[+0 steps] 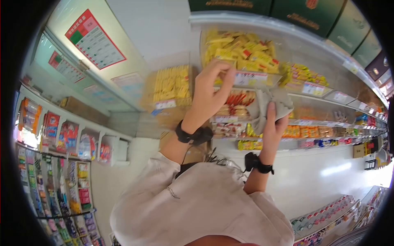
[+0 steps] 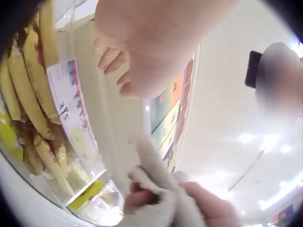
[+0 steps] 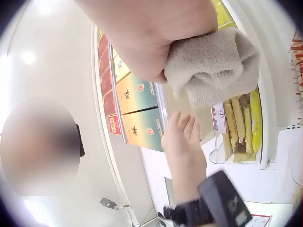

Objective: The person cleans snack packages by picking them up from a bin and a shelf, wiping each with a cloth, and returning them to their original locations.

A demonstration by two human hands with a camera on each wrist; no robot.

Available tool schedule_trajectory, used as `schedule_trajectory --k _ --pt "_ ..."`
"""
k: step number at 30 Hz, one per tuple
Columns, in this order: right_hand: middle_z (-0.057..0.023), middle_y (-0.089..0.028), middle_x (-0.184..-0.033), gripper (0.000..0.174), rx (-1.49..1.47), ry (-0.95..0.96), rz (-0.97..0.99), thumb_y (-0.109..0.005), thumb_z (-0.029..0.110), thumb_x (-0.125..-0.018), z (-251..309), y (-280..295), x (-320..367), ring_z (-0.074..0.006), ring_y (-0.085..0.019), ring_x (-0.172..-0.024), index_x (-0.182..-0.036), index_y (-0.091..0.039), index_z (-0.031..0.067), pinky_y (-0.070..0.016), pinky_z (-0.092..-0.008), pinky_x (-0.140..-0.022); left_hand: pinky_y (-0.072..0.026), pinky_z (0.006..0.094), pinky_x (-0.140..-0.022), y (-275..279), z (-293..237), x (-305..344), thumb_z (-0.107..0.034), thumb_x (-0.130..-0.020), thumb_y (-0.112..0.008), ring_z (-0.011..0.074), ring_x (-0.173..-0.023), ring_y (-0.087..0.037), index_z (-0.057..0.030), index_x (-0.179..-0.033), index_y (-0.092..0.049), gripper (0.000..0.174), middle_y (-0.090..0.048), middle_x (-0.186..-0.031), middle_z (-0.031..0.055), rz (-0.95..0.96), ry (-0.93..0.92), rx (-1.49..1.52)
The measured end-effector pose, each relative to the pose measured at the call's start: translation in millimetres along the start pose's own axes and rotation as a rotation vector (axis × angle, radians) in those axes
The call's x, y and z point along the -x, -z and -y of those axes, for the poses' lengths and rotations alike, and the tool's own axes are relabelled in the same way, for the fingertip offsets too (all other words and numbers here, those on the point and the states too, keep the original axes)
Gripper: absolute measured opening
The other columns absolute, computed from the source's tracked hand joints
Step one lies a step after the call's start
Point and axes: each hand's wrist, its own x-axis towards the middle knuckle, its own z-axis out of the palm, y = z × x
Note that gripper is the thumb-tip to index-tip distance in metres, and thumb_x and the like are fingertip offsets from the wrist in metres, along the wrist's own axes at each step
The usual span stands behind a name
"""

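Note:
Bent loosely and holding nothing, my left hand (image 1: 210, 89) is raised before the bin of yellow packets (image 1: 254, 53). The left wrist view has this hand (image 2: 151, 47) at the top, fingers relaxed; it also appears, empty, in the right wrist view (image 3: 183, 144). My right hand (image 1: 273, 129) grips a crumpled grey cloth (image 1: 262, 107), its thumb on top, in front of the middle shelves. In the right wrist view the cloth (image 3: 213, 68) bunches out from under the right hand (image 3: 156, 33). A gap separates my left hand from the cloth.
A clear bin of upright yellow packets (image 1: 172, 84) stands left of the hands. Price labels (image 1: 251, 77) line the shelf edges. Green boxes (image 1: 308, 14) sit on the top shelf. Hanging goods (image 1: 61, 180) fill the racks at far left.

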Motion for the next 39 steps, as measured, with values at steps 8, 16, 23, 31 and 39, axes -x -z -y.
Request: schedule_trajectory --k 8,16,23,31,39 --pt "-0.0041 -0.07 -0.099 0.029 0.025 -0.146 0.472 -0.063 0.021 -0.101 -8 -28 18 -0.0084 -0.058 -0.088 -0.118 -0.065 -0.0027 -0.0492 -0.0264 -0.079 -0.0506 0.0282 -0.07 82 161 78 -0.013 -0.101 -0.057 0.0147 -0.081 -0.066 -0.0003 -0.107 -0.063 0.015 -0.068 -0.089 0.0083 -0.179 0.522 0.0" --pt "-0.006 -0.068 -0.09 0.027 0.071 -0.087 0.601 -0.063 0.021 -0.1 -16 -64 40 -0.0099 -0.056 -0.08 -0.113 -0.064 -0.0036 -0.0491 -0.0282 -0.073 -0.0515 0.0482 -0.079 94 292 111 -0.018 -0.081 -0.07 0.0459 -0.089 -0.064 0.0071 -0.095 -0.067 0.029 -0.066 -0.091 0.0289 0.27 0.685 -0.705" --pt "-0.0065 -0.066 -0.087 0.035 0.122 -0.268 0.591 -0.059 0.03 -0.103 -27 -70 49 -0.011 -0.055 -0.08 -0.108 -0.065 -0.0041 -0.0471 -0.0302 -0.071 -0.051 0.0483 -0.077 93 286 120 -0.017 -0.081 -0.075 0.0437 -0.087 -0.063 0.007 -0.092 -0.064 0.029 -0.066 -0.089 0.0247 -0.025 0.368 -0.743" --pt "-0.0019 -0.066 -0.094 0.041 0.051 -0.327 0.39 -0.051 0.034 -0.107 -38 -98 59 -0.0078 -0.054 -0.089 -0.114 -0.063 -0.0044 -0.0465 -0.0275 -0.075 -0.0497 0.0276 -0.068 106 113 100 -0.009 -0.077 -0.084 0.0161 -0.08 -0.062 0.0016 -0.122 -0.065 0.05 -0.069 -0.097 0.0127 -0.124 0.444 -0.067" --pt "0.0002 -0.068 -0.097 0.028 -0.238 -0.335 0.31 -0.066 0.025 -0.1 -26 -138 74 -0.0051 -0.058 -0.084 -0.112 -0.067 -0.0002 -0.0478 -0.0237 -0.072 -0.0516 0.0265 -0.07 98 27 129 -0.001 -0.075 -0.084 0.0139 -0.078 -0.061 0.0006 -0.125 -0.064 0.054 -0.067 -0.098 0.0075 0.08 0.313 -0.149"
